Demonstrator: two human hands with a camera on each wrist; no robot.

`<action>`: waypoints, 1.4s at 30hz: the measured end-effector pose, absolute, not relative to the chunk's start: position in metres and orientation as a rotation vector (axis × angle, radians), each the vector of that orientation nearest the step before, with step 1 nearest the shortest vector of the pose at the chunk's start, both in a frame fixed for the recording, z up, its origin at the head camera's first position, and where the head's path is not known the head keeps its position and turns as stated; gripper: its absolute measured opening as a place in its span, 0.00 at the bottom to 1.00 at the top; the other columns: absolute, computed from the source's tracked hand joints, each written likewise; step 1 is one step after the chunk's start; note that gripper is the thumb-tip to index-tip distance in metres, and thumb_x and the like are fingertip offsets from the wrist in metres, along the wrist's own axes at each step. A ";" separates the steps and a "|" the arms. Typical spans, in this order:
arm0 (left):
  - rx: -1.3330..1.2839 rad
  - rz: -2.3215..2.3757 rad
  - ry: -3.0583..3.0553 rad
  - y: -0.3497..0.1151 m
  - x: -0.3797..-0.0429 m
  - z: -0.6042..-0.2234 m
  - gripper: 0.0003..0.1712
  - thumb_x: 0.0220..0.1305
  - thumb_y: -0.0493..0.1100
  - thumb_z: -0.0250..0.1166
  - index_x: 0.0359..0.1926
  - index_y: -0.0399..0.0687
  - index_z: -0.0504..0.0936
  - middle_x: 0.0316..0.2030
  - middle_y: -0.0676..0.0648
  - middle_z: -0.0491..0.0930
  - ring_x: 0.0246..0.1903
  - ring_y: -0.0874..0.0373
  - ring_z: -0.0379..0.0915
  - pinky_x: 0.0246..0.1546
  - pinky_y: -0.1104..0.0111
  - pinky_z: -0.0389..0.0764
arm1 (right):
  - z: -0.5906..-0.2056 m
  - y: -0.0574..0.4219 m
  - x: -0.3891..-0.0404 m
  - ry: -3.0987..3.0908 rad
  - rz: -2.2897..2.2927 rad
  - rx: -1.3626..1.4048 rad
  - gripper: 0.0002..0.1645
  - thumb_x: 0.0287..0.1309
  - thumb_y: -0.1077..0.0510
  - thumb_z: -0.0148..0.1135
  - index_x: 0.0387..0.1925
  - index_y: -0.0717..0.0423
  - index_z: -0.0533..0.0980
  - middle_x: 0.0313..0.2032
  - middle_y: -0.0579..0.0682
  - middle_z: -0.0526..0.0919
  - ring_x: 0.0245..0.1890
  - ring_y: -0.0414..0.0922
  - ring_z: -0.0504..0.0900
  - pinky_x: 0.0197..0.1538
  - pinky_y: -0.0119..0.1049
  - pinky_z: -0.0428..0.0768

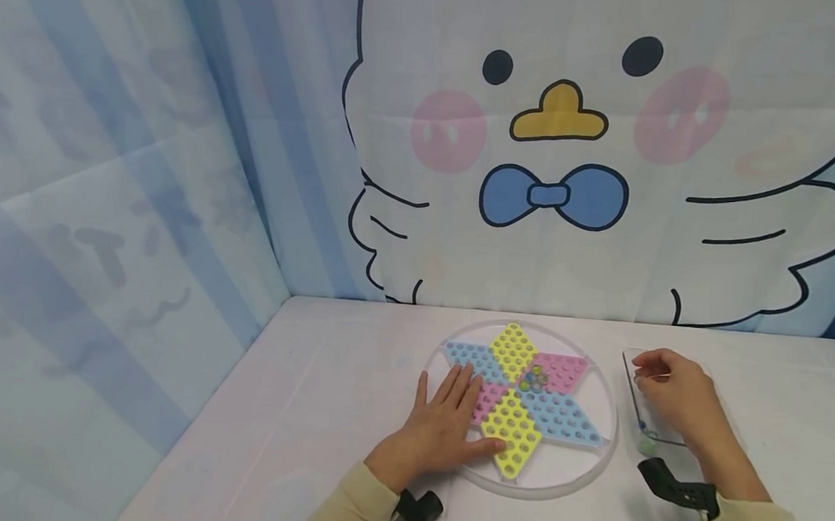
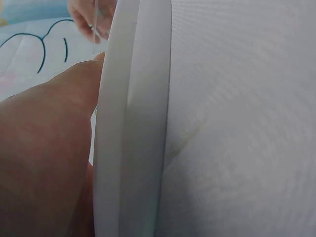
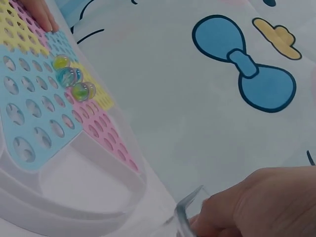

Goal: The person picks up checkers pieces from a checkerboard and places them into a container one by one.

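Observation:
A round white Chinese checkers board (image 1: 442, 466) with a star of yellow, pink and blue holes lies on the table. Several glass marbles (image 1: 533, 378) cluster near the star's centre, on its pink and blue parts. My left hand (image 1: 444, 431) rests on the board's left side, fingers straight and spread, covering part of the pink and yellow holes. To the right, my right hand (image 1: 680, 396) is at a clear plastic box (image 1: 670, 437), its fingers bent over the inside. Whether those fingertips hold anything I cannot tell. A greenish marble (image 1: 646, 444) shows at the box's near left corner.
The pale tabletop (image 1: 296, 411) carries the board and the box side by side. A printed cloth (image 1: 461, 247) with a cartoon face and a blue bow hangs behind it, and a striped curtain (image 1: 105, 276) stands along the left.

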State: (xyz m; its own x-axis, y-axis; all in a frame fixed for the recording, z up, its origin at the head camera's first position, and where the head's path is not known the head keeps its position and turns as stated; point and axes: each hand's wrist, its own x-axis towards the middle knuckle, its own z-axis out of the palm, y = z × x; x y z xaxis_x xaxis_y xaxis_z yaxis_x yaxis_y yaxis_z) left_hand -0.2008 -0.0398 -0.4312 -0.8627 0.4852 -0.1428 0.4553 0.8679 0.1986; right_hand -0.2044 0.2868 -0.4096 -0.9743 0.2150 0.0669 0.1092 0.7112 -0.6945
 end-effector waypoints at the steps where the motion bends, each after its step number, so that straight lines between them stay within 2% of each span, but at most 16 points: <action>1: 0.724 0.235 2.852 -0.040 -0.201 -0.431 0.59 0.60 0.82 0.43 0.80 0.54 0.41 0.80 0.49 0.33 0.80 0.54 0.26 0.75 0.40 0.32 | -0.410 0.288 -0.205 -2.803 1.093 -0.251 0.19 0.64 0.64 0.53 0.54 0.69 0.72 0.50 0.71 0.78 0.49 0.64 0.77 0.50 0.58 0.79; 7: 0.732 0.234 2.847 -0.039 -0.201 -0.431 0.59 0.60 0.82 0.43 0.80 0.53 0.41 0.80 0.49 0.33 0.80 0.54 0.26 0.75 0.40 0.32 | -0.408 0.292 -0.207 -2.952 0.977 -0.192 0.18 0.60 0.65 0.55 0.50 0.72 0.72 0.45 0.72 0.79 0.45 0.65 0.78 0.47 0.59 0.79; 16: 0.723 0.227 2.855 -0.039 -0.201 -0.431 0.59 0.60 0.82 0.44 0.80 0.54 0.41 0.80 0.50 0.33 0.80 0.54 0.27 0.75 0.40 0.32 | -0.405 0.289 -0.210 -3.048 0.891 -0.165 0.19 0.60 0.67 0.54 0.50 0.75 0.71 0.42 0.71 0.78 0.41 0.62 0.77 0.46 0.57 0.79; 26: 0.720 0.232 2.852 -0.040 -0.201 -0.433 0.59 0.60 0.83 0.43 0.80 0.54 0.41 0.80 0.50 0.33 0.80 0.54 0.26 0.75 0.41 0.32 | -0.402 0.288 -0.207 -3.023 0.896 -0.137 0.21 0.60 0.67 0.53 0.54 0.73 0.69 0.44 0.71 0.78 0.42 0.63 0.78 0.43 0.56 0.80; 31: 0.722 0.238 2.848 -0.041 -0.200 -0.432 0.59 0.60 0.82 0.43 0.80 0.54 0.41 0.80 0.50 0.33 0.80 0.54 0.26 0.75 0.40 0.32 | -0.399 0.280 -0.201 -2.817 0.888 -0.173 0.19 0.62 0.66 0.52 0.54 0.71 0.70 0.46 0.72 0.78 0.44 0.65 0.78 0.45 0.59 0.80; 35: 0.722 0.244 2.847 -0.041 -0.200 -0.431 0.59 0.60 0.82 0.44 0.80 0.53 0.41 0.80 0.49 0.33 0.80 0.54 0.26 0.75 0.40 0.32 | -0.395 0.272 -0.198 -2.632 0.862 -0.162 0.18 0.62 0.65 0.51 0.53 0.68 0.72 0.45 0.69 0.79 0.44 0.63 0.78 0.43 0.58 0.81; 37: 0.722 0.244 2.846 -0.041 -0.200 -0.431 0.59 0.60 0.82 0.44 0.80 0.53 0.42 0.80 0.49 0.33 0.80 0.54 0.26 0.75 0.40 0.32 | -0.391 0.269 -0.197 -2.570 0.858 -0.135 0.18 0.63 0.65 0.51 0.52 0.68 0.73 0.44 0.68 0.80 0.44 0.62 0.78 0.41 0.55 0.81; 40: 0.722 0.243 2.848 -0.040 -0.200 -0.431 0.59 0.60 0.82 0.44 0.80 0.53 0.42 0.80 0.49 0.34 0.80 0.54 0.27 0.75 0.40 0.32 | -0.386 0.266 -0.196 -2.497 0.872 -0.077 0.17 0.64 0.65 0.51 0.52 0.67 0.74 0.44 0.68 0.81 0.44 0.60 0.78 0.41 0.36 0.79; 42: 0.724 0.242 2.850 -0.040 -0.199 -0.431 0.59 0.61 0.82 0.44 0.80 0.53 0.42 0.80 0.49 0.34 0.80 0.54 0.27 0.75 0.40 0.32 | -0.384 0.262 -0.195 -2.463 0.883 -0.044 0.16 0.65 0.64 0.52 0.52 0.66 0.75 0.44 0.66 0.81 0.44 0.58 0.78 0.40 0.22 0.73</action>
